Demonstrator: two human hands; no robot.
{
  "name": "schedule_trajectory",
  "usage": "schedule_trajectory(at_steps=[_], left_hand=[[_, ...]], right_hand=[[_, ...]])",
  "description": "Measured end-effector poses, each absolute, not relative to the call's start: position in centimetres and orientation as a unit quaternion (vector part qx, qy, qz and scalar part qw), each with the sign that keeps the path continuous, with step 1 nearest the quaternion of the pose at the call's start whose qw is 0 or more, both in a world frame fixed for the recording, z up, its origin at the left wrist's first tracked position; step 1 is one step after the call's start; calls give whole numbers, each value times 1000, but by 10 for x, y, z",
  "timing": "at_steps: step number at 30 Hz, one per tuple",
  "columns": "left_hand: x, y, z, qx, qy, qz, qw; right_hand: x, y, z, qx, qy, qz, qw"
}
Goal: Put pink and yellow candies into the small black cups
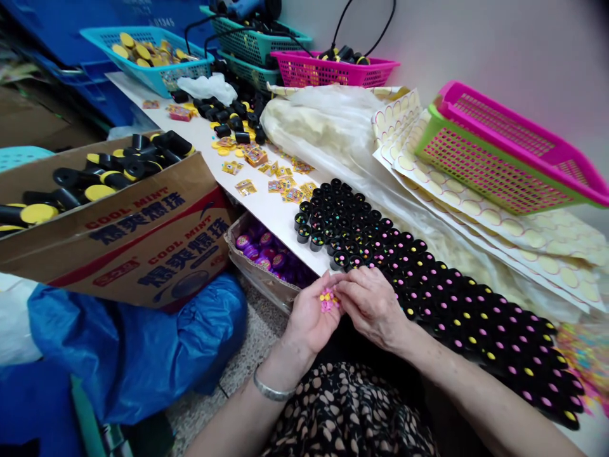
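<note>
My left hand (309, 317) is cupped palm-up at the table's near edge, holding a small heap of pink and yellow pieces (328, 299). My right hand (371, 303) rests beside it, fingertips pinched at that heap. Just beyond both hands lies a long block of small black cups (428, 285) standing upright on the white table (266, 209), most with a coloured piece inside. A silver bangle circles my left wrist.
A cardboard box (143, 235) of black and yellow caps stands at left. A smaller box of purple caps (266, 251) sits under the table edge. Sticker sheets (523, 235) and stacked pink and green baskets (504, 152) lie right; more baskets line the back.
</note>
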State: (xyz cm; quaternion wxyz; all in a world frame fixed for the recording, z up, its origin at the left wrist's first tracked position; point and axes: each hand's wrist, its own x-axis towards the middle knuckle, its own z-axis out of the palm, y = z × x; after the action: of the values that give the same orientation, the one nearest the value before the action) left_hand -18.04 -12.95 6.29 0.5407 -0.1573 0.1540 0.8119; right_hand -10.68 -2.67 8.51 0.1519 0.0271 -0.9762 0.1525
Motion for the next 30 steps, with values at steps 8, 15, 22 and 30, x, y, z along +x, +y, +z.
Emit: schedule_trajectory(at_steps=[8,15,22,30], left_hand=[[-174,-131,55,-89,238,818,516],[-175,-130,54,-109,279,816,494],[-181,-127,61,-114,306,817,476],[-180,-126,59,-109,281,825,478]], right_hand=[[-108,-19,81,-34,-954,246,169],[-104,-25,80,16,-985,82,151],[-109,-27,82,45,-984,-1,170],[-111,-22,76,-3,-977,95,192]])
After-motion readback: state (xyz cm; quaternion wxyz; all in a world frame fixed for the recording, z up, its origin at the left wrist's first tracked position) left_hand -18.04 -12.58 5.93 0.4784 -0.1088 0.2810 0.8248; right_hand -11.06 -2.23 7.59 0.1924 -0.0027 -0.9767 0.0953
